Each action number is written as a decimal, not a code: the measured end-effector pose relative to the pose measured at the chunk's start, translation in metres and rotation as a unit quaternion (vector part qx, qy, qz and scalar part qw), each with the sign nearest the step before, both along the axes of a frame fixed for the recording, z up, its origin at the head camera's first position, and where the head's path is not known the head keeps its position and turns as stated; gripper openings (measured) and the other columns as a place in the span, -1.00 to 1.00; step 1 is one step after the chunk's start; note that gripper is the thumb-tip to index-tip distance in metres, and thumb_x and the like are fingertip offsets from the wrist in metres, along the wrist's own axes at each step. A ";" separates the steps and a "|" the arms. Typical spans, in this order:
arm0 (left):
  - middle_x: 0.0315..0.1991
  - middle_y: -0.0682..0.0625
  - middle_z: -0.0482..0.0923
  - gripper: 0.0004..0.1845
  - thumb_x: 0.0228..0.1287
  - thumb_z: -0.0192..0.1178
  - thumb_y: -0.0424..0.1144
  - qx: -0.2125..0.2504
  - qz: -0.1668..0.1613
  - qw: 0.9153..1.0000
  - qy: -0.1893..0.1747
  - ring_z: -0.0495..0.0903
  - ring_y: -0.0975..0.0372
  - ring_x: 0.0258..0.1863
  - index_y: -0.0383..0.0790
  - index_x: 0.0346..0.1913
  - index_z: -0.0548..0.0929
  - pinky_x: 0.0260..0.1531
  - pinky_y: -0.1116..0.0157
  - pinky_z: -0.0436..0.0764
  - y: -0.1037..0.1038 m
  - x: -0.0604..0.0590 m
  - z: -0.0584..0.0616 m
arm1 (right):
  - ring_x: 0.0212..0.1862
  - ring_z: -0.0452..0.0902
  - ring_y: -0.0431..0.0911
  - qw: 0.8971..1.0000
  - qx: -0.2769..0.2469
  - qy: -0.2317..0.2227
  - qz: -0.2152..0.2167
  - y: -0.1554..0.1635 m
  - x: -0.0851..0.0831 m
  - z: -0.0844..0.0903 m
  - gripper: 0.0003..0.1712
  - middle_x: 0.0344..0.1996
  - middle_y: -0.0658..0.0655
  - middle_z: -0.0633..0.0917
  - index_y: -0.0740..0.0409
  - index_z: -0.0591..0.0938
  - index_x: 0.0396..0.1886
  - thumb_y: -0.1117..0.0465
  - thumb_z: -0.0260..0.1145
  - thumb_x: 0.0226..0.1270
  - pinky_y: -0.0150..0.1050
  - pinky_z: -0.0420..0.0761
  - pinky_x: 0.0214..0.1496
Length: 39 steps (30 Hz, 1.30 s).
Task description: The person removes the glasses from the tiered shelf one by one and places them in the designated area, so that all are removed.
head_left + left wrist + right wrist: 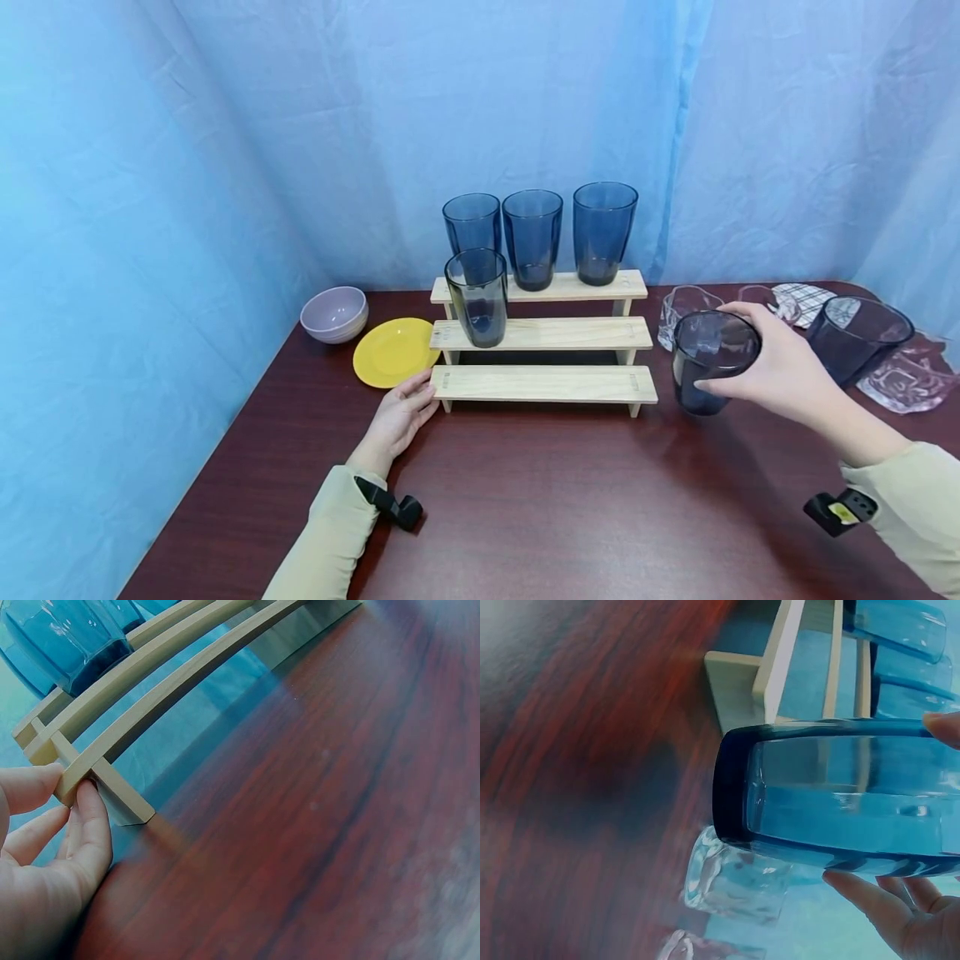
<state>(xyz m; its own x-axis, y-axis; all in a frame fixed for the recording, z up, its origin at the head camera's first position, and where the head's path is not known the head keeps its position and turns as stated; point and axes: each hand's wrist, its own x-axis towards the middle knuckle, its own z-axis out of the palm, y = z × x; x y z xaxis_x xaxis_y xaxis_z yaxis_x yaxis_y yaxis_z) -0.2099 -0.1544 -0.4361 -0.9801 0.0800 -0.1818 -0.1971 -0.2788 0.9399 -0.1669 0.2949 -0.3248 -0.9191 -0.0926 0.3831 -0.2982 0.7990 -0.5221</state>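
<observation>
Both hands are well apart: the left hand (393, 421) pinches the near left end of a wooden rack (555, 385) between thumb and fingers, while the right hand (780, 371) grips a dark blue glass (697, 387) round its side, thumb on the near face. That glass is held just above the table (555, 508), to the right of the rack's lowest shelf; it is smooth and see-through, with a thick base, a panelled wall and a round rim wider than its foot. The rack is pale, grained timber in three stepped planks with squared edges, and the tabletop is dark red-brown with a wood grain and a soft shine. Three blue glasses (532, 246) stand upright along the top shelf, and a smoky glass (487, 312) stands at the left of the middle one. In the head view a narrow gap parts the held glass from the lowest shelf's right end; on its right, near the knuckles, another dark glass (847, 342) and a clear, wavy glass (907, 383) crowd the side. Open room lies on the near side, between the forearms. The held glass points mouth up, its long axis roughly vertical, whereas the rack's runs left to right.
</observation>
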 end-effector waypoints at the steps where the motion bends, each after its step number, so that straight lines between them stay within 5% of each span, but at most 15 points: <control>1: -0.08 0.01 0.38 -0.47 0.42 -0.09 -0.49 -0.001 -0.001 1.000 0.001 0.54 0.42 -0.22 -0.41 0.41 0.15 -0.18 0.48 0.52 0.000 0.000 0.000 | -0.07 0.44 0.24 1.000 0.001 0.000 0.001 0.002 0.000 -0.001 0.09 -0.02 0.37 0.51 0.28 0.35 0.21 0.12 0.69 -0.42 -0.01 0.34 -0.13; 12: 0.09 -0.10 0.33 -0.48 0.42 -0.09 -0.47 -0.001 0.003 1.000 -0.004 0.54 0.41 -0.18 -0.39 0.41 0.16 -0.16 0.47 0.53 0.000 0.000 0.001 | -0.07 0.40 0.31 1.000 0.019 -0.003 -0.015 0.021 -0.002 -0.007 0.09 -0.05 0.42 0.48 0.31 0.35 0.19 0.15 0.68 -0.45 0.16 0.33 -0.15; 25: -0.03 -0.04 0.38 -0.46 0.41 -0.06 -0.48 0.007 0.000 1.000 0.000 0.55 0.41 -0.20 -0.42 0.41 0.15 -0.17 0.47 0.53 -0.001 0.000 0.001 | 0.08 0.27 0.41 0.998 0.030 -0.023 -0.048 0.041 -0.010 -0.012 0.12 0.14 0.54 0.35 0.41 0.28 0.23 0.15 0.65 -0.38 0.28 0.27 -0.05; 39: 0.07 -0.10 0.33 -0.46 0.41 -0.07 -0.48 0.004 0.003 1.000 -0.005 0.54 0.41 -0.19 -0.39 0.41 0.16 -0.18 0.47 0.54 0.000 0.001 0.002 | 0.14 0.17 0.51 0.994 0.034 -0.057 -0.082 0.051 -0.021 -0.016 0.24 0.19 0.62 0.28 0.41 0.08 0.41 0.06 0.59 -0.18 0.38 0.21 0.01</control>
<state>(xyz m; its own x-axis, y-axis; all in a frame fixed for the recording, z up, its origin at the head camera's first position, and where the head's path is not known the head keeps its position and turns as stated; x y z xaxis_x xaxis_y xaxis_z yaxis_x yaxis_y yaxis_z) -0.2085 -0.1548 -0.4340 -0.9787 0.0755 -0.1909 -0.2047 -0.2884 0.9354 -0.1879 0.3463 -0.3410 -0.9612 0.0397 0.2728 -0.1026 0.8668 -0.4879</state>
